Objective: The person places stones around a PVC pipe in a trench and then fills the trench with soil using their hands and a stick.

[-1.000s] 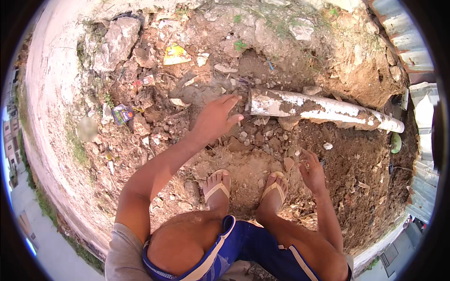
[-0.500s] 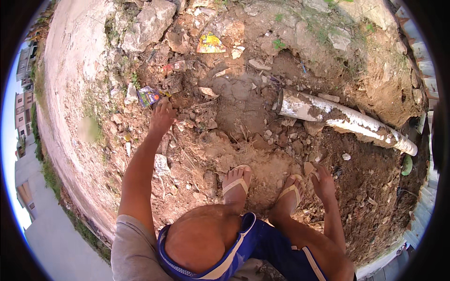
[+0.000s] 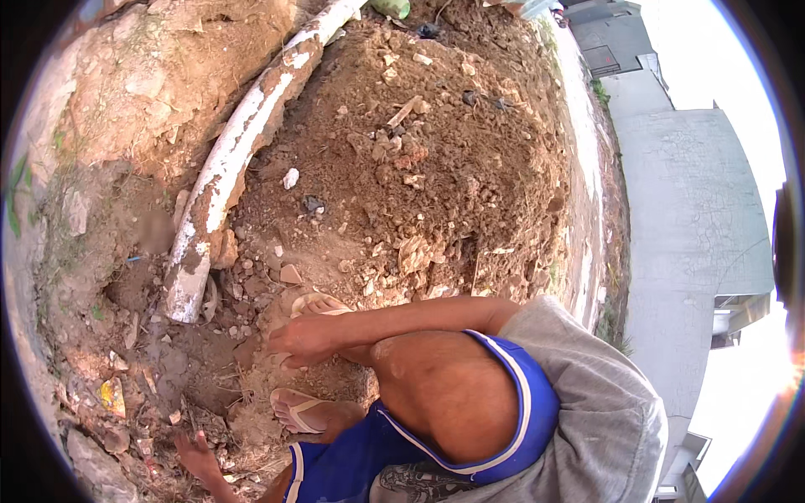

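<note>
My left hand point(image 3: 198, 458) is low at the left, over rubble and dirt, its fingers spread and nothing visible in them. My right hand point(image 3: 303, 339) hangs beside my sandalled feet, fingers loosely bent and apart from the thumb; I see nothing held, though its underside is hidden. A flat tan shard point(image 3: 291, 274) lies on the soil just beyond it. Farther off, a long white pipe point(image 3: 220, 189), caked with brown dirt, slants up and away from the near left. A crumpled yellow wrapper point(image 3: 111, 396) lies among stones beyond my left hand.
Loose brown soil point(image 3: 470, 176) with stones and bits of debris rises beyond my right arm. A dirt bank point(image 3: 168, 84) borders the pipe. At the right a pale path point(image 3: 587, 159) runs past a grey wall point(image 3: 679, 210). My feet wear cream flip-flops point(image 3: 298, 411).
My view has swung far to the right. My left hand no longer touches the colourful wrapper on the rubble. The right hand has moved off the tan shard and now hangs near my feet.
</note>
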The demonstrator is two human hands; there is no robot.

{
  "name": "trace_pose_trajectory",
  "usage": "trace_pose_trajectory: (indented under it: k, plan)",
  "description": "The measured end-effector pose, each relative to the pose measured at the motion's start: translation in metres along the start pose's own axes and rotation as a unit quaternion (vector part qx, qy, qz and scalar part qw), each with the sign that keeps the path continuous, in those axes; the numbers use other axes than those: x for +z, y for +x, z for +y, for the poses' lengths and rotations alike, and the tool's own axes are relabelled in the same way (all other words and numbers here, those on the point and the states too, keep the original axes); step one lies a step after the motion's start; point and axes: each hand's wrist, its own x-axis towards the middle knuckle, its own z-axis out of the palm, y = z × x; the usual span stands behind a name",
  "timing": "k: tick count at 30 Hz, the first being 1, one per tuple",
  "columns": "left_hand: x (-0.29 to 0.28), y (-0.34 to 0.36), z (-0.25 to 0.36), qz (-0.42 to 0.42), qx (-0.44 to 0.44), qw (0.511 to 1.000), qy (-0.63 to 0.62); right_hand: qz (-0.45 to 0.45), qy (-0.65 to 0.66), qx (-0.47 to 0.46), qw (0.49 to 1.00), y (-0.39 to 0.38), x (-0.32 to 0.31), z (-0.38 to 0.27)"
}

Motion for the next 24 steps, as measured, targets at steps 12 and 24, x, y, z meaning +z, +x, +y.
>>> trace_pose_trajectory:
  k: [12, 24]
  plan:
    - [-0.303, 0.135, 0.41, 0.057, 0.542, 0.831, -0.112, 0.404, 0.167, 0.232, 0.869, -0.175, -0.021, 0.015]
    - [-0.181, 0.089, 0.435, -0.246, 0.397, 0.862, -0.198, 0.81, 0.219, 0.449, 0.306, -0.423, 0.003, 0.107]
